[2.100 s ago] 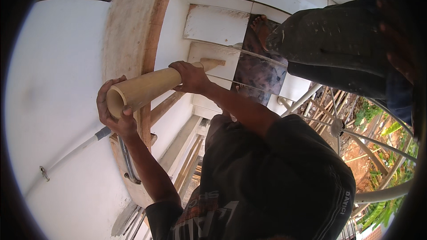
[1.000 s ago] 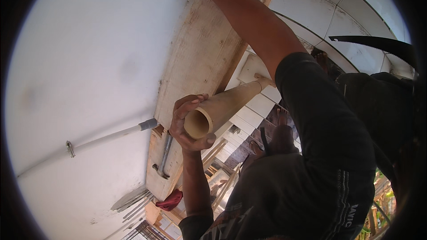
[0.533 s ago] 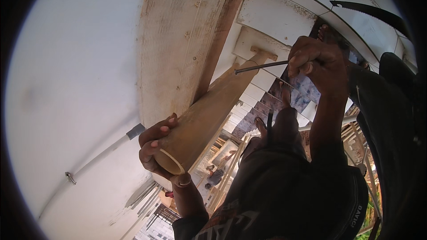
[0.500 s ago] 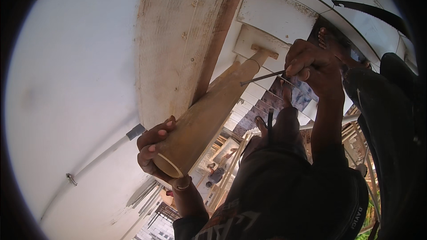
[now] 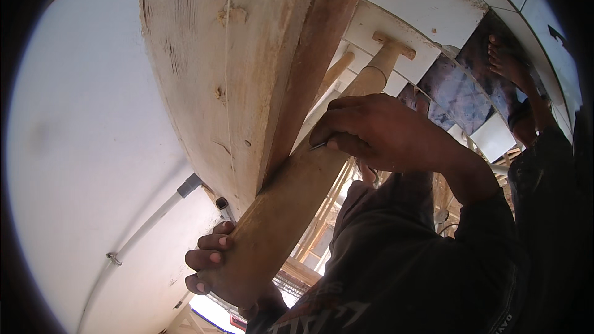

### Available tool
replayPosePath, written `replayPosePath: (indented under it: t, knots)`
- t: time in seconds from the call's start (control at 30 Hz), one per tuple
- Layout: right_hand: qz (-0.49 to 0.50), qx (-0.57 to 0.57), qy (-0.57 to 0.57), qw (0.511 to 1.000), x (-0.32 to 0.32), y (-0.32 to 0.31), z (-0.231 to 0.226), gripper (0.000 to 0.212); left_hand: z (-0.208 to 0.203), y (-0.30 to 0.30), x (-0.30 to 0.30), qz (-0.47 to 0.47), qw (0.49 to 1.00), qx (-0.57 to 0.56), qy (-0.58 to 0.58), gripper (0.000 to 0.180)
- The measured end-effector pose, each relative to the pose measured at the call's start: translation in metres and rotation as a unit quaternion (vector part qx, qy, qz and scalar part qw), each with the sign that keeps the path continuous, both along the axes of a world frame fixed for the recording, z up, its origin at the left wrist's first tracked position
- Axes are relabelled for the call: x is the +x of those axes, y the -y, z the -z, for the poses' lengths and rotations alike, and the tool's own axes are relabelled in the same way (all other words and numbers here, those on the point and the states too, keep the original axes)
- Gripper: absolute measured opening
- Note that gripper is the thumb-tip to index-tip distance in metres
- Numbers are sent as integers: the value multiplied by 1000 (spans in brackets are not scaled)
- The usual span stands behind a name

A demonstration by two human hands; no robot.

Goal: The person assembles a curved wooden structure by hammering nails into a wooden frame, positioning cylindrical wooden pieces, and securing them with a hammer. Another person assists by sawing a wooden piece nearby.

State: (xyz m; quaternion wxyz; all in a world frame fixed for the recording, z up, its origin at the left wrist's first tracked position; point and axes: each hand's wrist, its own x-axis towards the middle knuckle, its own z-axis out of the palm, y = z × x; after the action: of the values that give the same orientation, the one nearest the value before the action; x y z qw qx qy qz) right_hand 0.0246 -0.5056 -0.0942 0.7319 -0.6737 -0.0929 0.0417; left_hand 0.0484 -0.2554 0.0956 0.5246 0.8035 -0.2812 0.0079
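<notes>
Tan, apparently wooden, the rounded post [image 5: 278, 216] lies along a thick plank [image 5: 198, 68], running from the left grip [image 5: 207, 260], wrapped round its near end, up under the right grip [image 5: 380, 133], pinching a thin metal piece [image 5: 317, 146]; it looks stiff, moderately light, smooth enough to twist, best cupped at that end; the left palm and most of the metal are hidden.

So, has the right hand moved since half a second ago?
Yes: the right hand has come in toward the plank and now covers part of the pole.
</notes>
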Motion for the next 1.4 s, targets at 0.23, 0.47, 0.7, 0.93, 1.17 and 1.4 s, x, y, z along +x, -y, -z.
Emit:
replayPosePath:
  t: [0.23,0.47,0.7,0.93,1.17,1.4]
  knots:
    - [-33,-30,71,996,20,-4,19,27,-8,2,-5,-15,1000,26,5,64]
    - [-132,71,90,985,52,-1,31,27,-17,3,-8,-22,999,49,-7,67]
    - [-39,-31,92,994,41,10,6,27,-21,3,-12,-47,997,56,-9,68]
    - [-78,-10,88,993,47,15,8,26,-22,2,-12,-68,996,61,-6,70]
    - [-128,42,18,991,46,23,7,30,-23,-7,-13,-105,993,62,7,72]
    - [-153,279,-39,947,28,26,50,26,-24,-32,-10,-376,920,66,88,74]
